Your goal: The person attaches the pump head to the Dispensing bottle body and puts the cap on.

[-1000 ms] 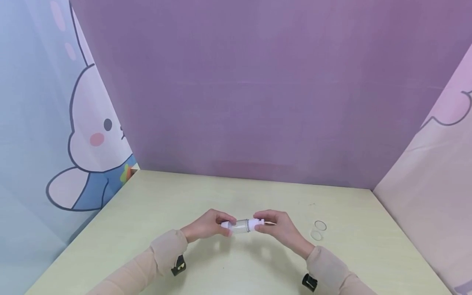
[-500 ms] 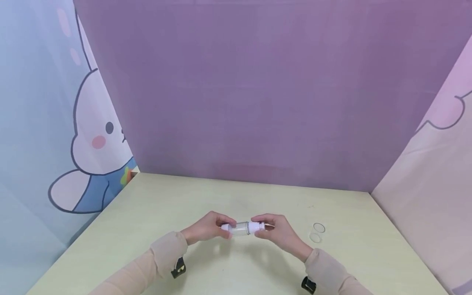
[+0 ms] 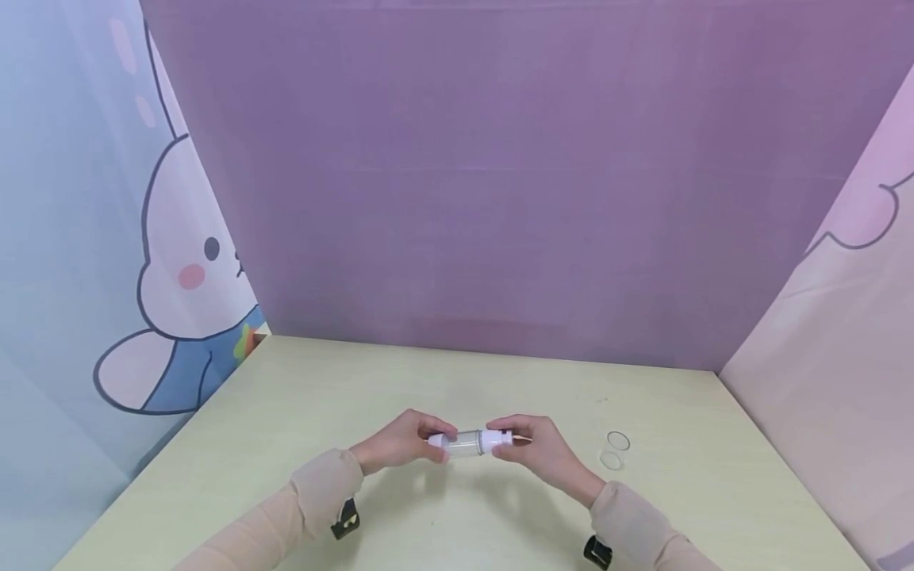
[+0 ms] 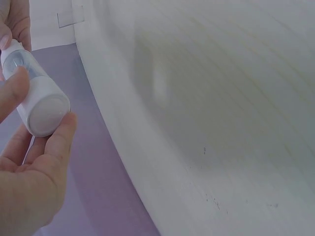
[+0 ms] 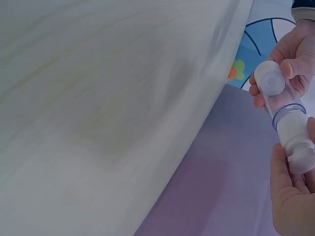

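A slim pump bottle (image 3: pixel 467 443) with a clear body, white base and white pump head lies sideways between both hands above the table. My left hand (image 3: pixel 401 442) pinches the white base end between thumb and fingers. At the pump-head end, my right hand (image 3: pixel 537 449) grips the white collar with thumb and fingertips. In the right wrist view the nozzle (image 5: pixel 301 158) shows beside the right fingers. A grey ring (image 5: pixel 288 112) circles the bottle where the clear body meets the collar. The left wrist view shows the round white bottom (image 4: pixel 49 115) of the base.
On the pale table (image 3: pixel 343 381), right of the hands, lies a clear cylindrical cap (image 3: pixel 615 450) on its side, its rims showing as two rings. A purple panel (image 3: pixel 457 198) rises behind the table. Printed cloth (image 3: pixel 186 238) hangs at the left.
The view has tilted slightly, so the table sits a little lower. My right fingers have shifted slightly around the pump head. The left hand keeps its hold on the base.
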`<state>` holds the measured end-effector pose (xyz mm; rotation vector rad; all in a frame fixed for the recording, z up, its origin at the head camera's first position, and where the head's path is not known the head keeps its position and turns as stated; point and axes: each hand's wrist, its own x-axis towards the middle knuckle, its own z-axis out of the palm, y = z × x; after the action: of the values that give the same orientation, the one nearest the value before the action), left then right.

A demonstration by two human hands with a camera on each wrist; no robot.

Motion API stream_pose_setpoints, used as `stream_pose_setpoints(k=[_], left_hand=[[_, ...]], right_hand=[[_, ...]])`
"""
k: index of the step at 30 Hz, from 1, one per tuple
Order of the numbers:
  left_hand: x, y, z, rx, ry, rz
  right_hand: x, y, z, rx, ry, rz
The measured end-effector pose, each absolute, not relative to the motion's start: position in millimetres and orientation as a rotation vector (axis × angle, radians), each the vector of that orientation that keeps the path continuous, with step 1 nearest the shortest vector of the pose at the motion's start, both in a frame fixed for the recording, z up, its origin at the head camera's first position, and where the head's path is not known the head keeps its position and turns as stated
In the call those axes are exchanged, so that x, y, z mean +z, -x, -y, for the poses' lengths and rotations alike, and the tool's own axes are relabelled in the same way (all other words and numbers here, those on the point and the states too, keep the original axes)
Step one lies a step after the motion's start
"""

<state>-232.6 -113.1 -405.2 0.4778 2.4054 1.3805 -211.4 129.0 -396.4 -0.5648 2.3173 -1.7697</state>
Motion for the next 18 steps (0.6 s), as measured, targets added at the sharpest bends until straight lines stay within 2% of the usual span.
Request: stream_pose_setpoints(k=[18], left_hand=[[-405.4, 231.3, 112.7, 1.368, -0.478, -2.418]], right_hand=[[-398.6, 212.3, -129.5, -1.724, 0.554, -2.403]])
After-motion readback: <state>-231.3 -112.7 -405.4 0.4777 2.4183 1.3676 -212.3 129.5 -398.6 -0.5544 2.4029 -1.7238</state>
